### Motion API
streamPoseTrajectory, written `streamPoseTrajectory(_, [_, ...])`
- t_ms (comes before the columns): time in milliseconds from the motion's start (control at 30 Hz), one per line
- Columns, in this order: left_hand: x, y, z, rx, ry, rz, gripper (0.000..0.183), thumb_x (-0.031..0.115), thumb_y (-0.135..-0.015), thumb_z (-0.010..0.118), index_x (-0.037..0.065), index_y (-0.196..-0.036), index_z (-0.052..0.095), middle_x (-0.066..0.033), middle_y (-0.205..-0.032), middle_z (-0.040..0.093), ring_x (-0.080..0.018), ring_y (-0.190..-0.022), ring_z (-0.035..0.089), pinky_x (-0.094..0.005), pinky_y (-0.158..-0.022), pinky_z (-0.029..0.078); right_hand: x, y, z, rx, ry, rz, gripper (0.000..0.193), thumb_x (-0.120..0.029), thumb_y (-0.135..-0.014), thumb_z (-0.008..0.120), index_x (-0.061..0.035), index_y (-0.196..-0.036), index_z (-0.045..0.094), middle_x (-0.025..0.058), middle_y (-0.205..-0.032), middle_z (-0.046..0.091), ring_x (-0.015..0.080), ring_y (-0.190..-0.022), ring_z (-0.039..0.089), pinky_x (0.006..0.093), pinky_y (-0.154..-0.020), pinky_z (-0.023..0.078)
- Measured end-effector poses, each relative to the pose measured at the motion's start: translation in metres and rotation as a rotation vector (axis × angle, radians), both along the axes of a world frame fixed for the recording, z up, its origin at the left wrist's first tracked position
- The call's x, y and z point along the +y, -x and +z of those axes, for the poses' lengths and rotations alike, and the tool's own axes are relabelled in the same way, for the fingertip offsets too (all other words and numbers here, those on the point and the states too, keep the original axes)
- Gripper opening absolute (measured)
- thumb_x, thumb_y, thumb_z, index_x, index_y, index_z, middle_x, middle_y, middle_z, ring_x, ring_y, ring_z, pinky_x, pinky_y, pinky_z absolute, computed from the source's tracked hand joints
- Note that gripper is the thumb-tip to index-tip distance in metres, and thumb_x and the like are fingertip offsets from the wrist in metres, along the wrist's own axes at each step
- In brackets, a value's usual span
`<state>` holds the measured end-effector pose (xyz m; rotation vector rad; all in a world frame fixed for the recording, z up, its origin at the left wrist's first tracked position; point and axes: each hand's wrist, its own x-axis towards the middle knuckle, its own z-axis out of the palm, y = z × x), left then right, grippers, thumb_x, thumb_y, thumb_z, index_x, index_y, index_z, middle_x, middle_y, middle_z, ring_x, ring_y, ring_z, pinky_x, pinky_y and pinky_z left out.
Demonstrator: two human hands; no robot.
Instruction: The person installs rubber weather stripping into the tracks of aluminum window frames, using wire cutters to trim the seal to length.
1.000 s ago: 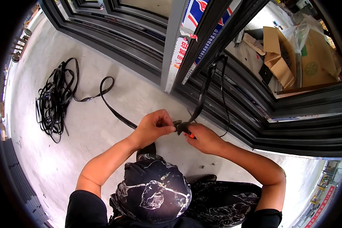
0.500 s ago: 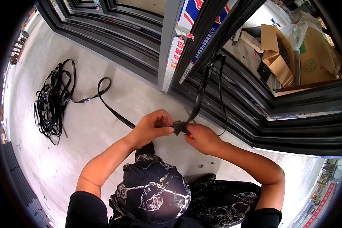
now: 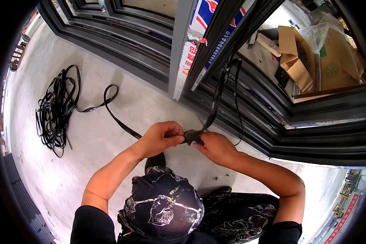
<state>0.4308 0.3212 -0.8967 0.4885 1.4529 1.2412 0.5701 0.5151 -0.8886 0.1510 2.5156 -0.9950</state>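
My left hand (image 3: pixel 162 139) is closed in a pinch on a long, flat, shiny black strip (image 3: pixel 118 121). At its fingertips is a small dark notched piece (image 3: pixel 190 137), where the strip from the dark frame (image 3: pixel 280 134) comes down to meet it. My right hand (image 3: pixel 219 149) is closed around the other side of this piece; a spot of red-orange shows beside the thumb, and what it belongs to is mostly hidden. From the left hand the strip runs across the floor to a tangled pile (image 3: pixel 55 112) on the left.
Dark grey metal frames (image 3: pixel 150 67) stand across the far side, with a second group angled to the right. Behind the right one are an open cardboard box (image 3: pixel 290 53) and clear plastic wrap (image 3: pixel 319 32). My knee (image 3: pixel 166 203) is raised below my hands, over the pale floor (image 3: pixel 110 162).
My left hand has shifted slightly down and left along with the notched piece. The right thumb has moved slightly left against it. The strip still hangs from the frame.
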Motion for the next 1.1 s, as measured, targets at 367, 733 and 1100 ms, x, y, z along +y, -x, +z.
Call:
streamPoseTrajectory(367, [-0.031, 0.041, -0.034, 0.286, 0.319, -0.053, 0.018, 0.013, -0.090, 0.068, -0.001, -0.102, 0.064, -0.0087, -0.093, 0.065, -0.0133, -0.082, 0.061, -0.0289, -0.073, 0.051, 0.054, -0.032, -0.075, -0.059, -0.381, 0.134, 0.024, -0.026, -0.089, 0.062, -0.0045, -0.097, 0.067, 0.0163, -0.093, 0.068, 0.0351, -0.092, 0.066, 0.0471, -0.081, 0.053])
streamPoseTrajectory(733, [0.050, 0.029, 0.037, 0.772, -0.218, 0.187, 0.027, 0.010, -0.099, 0.056, -0.001, -0.123, 0.060, -0.0149, -0.111, 0.065, -0.0249, -0.099, 0.065, -0.0318, -0.082, 0.051, 0.027, -0.025, -0.097, -0.309, -0.266, 0.474, 0.018, -0.019, -0.085, 0.062, -0.0033, -0.092, 0.067, 0.0200, -0.091, 0.067, 0.0388, -0.085, 0.067, 0.0508, -0.068, 0.054])
streamPoseTrajectory(1100, [0.106, 0.032, 0.080, 0.746, -0.241, 0.359, 0.037, 0.018, -0.102, 0.055, -0.004, -0.132, 0.054, -0.0076, -0.101, 0.069, -0.0105, -0.082, 0.064, -0.0240, -0.064, 0.050, 0.086, 0.102, 0.042, 0.705, -0.478, -0.209, 0.020, -0.021, -0.083, 0.069, -0.0063, -0.095, 0.065, 0.0134, -0.088, 0.065, 0.0359, -0.083, 0.065, 0.0463, -0.069, 0.054])
